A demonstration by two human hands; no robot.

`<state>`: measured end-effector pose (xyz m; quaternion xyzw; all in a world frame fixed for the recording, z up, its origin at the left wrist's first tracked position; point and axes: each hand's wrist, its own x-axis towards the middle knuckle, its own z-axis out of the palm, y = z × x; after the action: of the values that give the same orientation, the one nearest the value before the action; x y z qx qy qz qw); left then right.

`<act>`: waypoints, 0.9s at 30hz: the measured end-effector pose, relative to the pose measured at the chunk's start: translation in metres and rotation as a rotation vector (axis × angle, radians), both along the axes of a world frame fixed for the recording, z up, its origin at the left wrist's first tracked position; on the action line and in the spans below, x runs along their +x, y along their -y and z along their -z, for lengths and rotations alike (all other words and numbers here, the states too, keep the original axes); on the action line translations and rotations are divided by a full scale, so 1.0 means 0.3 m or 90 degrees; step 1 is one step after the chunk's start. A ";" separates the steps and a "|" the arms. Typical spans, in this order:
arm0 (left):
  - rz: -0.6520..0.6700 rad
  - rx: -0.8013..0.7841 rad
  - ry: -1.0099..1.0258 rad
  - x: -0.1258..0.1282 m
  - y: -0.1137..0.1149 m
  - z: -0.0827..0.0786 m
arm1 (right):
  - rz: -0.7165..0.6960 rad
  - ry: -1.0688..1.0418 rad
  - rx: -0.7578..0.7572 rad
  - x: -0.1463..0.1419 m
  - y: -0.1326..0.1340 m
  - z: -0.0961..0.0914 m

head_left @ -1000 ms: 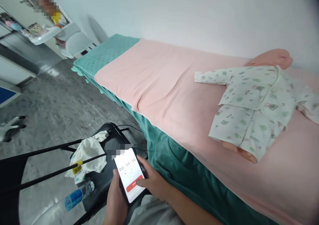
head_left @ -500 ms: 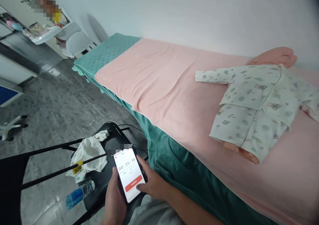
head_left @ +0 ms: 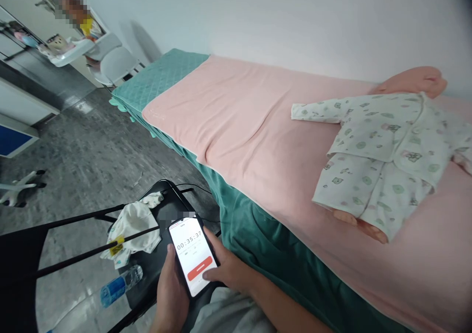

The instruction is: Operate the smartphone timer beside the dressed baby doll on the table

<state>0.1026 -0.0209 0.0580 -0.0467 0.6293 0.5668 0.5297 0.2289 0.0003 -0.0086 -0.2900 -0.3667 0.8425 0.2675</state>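
Phone (head_left: 192,256): held low in the view, above a black chair (head_left: 162,269), just beside the bed's green edge; screen lit, a timer reading 00:35:37 and a red button shown.
Left hand (head_left: 170,293): closed around the phone from below and from the left side, thumb laid on the left edge.
Right hand (head_left: 224,269): fingers curled behind the phone's right edge, thumb laid on the screen beside the red button.
Bed (head_left: 258,244): covered with a green quilt; a pink blanket (head_left: 239,126) is spread over most of the top.
Doll (head_left: 383,161): laid on its back on the pink blanket, well apart from the hands, dressed in a white printed jacket and trousers; bare feet are seen at the trouser ends, a pink head at the far end.
Cloth (head_left: 131,227): white, crumpled on the chair seat, just left of the phone, with a yellow tag on it.
Bottle (head_left: 121,285): clear plastic with a blue label, laid on its side near the cloth, at the chair's left edge.
Floor (head_left: 81,161): grey, mottled.
Background: white seats and a shelf are seen at the far left, by the wall.
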 end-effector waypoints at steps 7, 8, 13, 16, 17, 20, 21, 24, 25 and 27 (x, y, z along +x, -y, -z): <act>-0.008 -0.026 0.004 0.009 -0.013 -0.015 | -0.094 0.023 0.097 0.025 -0.001 -0.020; -0.005 -0.023 0.006 0.009 -0.012 -0.015 | -0.062 0.036 0.087 0.014 0.002 -0.014; -0.004 -0.009 0.040 0.003 -0.013 -0.017 | 0.065 0.025 -0.003 -0.036 0.008 0.020; 0.009 0.007 0.064 -0.005 -0.012 -0.007 | 0.079 0.001 0.003 -0.044 0.003 0.036; 0.017 0.014 0.072 -0.007 -0.009 -0.002 | 0.089 -0.005 0.015 -0.045 0.002 0.039; 0.028 0.030 0.092 -0.015 0.001 0.018 | 0.094 -0.025 0.014 -0.050 -0.002 0.036; 0.029 0.036 0.093 -0.017 0.005 0.025 | 0.090 -0.027 0.006 -0.052 -0.004 0.029; 0.030 0.047 0.079 -0.018 0.012 0.039 | 0.097 -0.012 0.020 -0.064 -0.012 0.001; 0.028 0.047 0.071 -0.016 0.012 0.041 | 0.104 0.006 0.042 -0.069 -0.015 -0.009; 0.007 0.034 0.054 -0.011 0.008 0.038 | 0.122 0.061 0.087 -0.076 -0.022 -0.024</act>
<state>0.0993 -0.0232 0.0467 -0.0531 0.5912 0.5778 0.5602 0.2062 0.0068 -0.0015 -0.3449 -0.4062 0.7713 0.3482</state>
